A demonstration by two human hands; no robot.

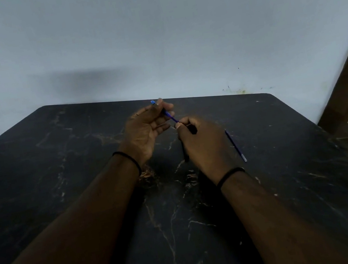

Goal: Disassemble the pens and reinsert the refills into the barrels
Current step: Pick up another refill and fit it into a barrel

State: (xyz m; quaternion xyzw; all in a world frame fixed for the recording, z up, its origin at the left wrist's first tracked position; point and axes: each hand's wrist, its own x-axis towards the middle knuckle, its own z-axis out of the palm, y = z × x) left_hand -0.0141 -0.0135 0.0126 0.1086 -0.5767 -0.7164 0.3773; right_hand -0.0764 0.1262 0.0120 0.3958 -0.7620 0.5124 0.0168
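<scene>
Over dark marbled table (86,193) below pale wall (150,31), left hand (145,132) pinching blue pen (168,114) steady, right hand (203,143) closing on its near end, likely drawing out the refill, spare refill (236,145) lying just right of that hand.

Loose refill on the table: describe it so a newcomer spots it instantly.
Start at the dark marble-patterned table, then find the right hand. Just beyond that hand's outer side, a thin blue refill lies flat on the tabletop, running diagonally with a pale tip nearest the camera. Unlike the blue pen held between the hands, nothing touches it.
</scene>
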